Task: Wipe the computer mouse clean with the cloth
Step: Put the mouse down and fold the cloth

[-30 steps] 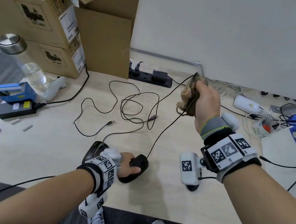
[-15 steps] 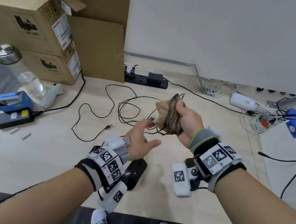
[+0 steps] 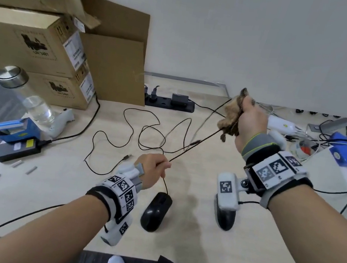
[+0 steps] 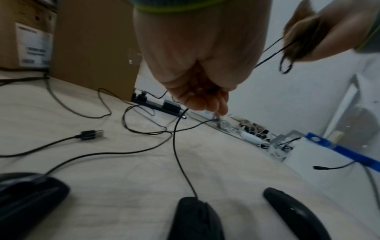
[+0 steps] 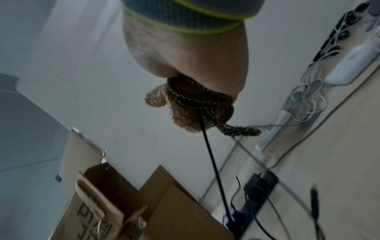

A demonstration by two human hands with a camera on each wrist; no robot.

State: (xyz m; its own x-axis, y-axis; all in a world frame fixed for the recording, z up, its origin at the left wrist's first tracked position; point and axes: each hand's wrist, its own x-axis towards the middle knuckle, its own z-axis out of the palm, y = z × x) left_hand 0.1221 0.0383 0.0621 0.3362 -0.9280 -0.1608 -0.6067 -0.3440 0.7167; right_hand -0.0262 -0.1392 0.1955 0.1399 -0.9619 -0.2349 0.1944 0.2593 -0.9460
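Mouse (image 3: 156,211) sits unheld near the desk's front while the left hand (image 3: 152,169) pinches its cable (image 3: 190,148) and the right hand (image 3: 251,123), fingers curled round the cloth (image 3: 230,117), runs along it, so wiping the body probably remains.

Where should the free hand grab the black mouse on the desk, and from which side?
Judging by its pose, take the mouse across its two long flanks, coming from above. It lies flat on the desk, rounded back up, cable leaving its far end toward the left hand, so the sides are clear.

Black mouse (image 3: 156,211), tan cloth (image 3: 230,117)
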